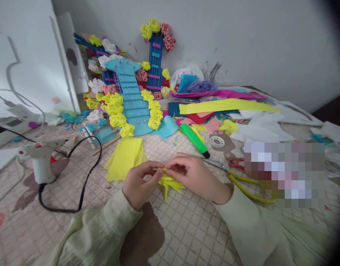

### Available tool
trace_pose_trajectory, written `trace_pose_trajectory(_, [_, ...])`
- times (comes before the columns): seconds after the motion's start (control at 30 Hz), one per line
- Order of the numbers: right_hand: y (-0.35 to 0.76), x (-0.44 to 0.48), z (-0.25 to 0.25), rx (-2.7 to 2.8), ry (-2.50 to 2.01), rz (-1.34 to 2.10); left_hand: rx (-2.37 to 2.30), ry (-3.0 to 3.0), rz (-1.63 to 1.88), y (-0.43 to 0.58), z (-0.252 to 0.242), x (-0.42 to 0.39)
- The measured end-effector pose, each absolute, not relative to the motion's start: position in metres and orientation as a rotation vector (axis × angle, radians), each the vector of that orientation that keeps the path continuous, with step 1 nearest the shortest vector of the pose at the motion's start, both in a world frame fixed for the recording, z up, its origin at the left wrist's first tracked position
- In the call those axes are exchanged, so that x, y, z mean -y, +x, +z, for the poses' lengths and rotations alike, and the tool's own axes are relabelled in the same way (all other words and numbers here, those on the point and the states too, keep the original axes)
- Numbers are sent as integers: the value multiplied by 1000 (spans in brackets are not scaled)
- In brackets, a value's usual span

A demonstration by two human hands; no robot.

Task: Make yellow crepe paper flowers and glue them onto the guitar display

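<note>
Both hands meet over the near middle of the table, pinching a piece of yellow crepe paper (171,183) between thumbs and fingers. My left hand (142,181) is closed on its left side, and my right hand (193,171) on its upper right. Pointed, crumpled ends of the paper hang below the fingertips; its top edge is partly hidden by them. Just beyond my left hand lies a stack of flat yellow paper sheets (124,159). A light-blue paper guitar shape (132,96) with strings and yellow paper flowers (116,111) stands farther back.
A white glue gun (44,162) with a looping black cable is at left. A green box cutter (193,138), scissors (217,163) and yellow-handled pliers (247,186) lie right of centre. Behind are a dark-blue decorated neck (155,59) and a long yellow paper strip (228,106).
</note>
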State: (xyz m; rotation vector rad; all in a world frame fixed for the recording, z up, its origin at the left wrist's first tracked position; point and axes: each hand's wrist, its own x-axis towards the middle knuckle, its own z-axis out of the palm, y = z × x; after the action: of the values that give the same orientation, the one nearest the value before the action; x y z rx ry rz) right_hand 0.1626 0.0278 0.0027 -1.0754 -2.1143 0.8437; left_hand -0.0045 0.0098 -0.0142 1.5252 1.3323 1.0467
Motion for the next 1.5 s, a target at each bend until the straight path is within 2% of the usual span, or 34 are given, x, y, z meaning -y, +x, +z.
trace_pose_trajectory(0.17, [167, -30, 8, 2191, -1000, 922, -1391, 1730, 1085, -7, -12, -8])
trace_pose_trajectory(0.57, [169, -31, 9, 2095, -1012, 974, -1227, 1520, 1053, -1, -19, -8])
trace_pose_trajectory(0.83, [167, -30, 10, 2029, -1046, 1002, -1263, 1758, 1020, -2, -11, -5])
trace_pose_trajectory(1.17, [169, -31, 13, 2020, -1047, 1150, -1264, 1767, 1041, -3, -13, -8])
trace_pose_trajectory(1.5, [170, -33, 10, 2095, -1046, 984, -1322, 1859, 915, -6, -11, -10])
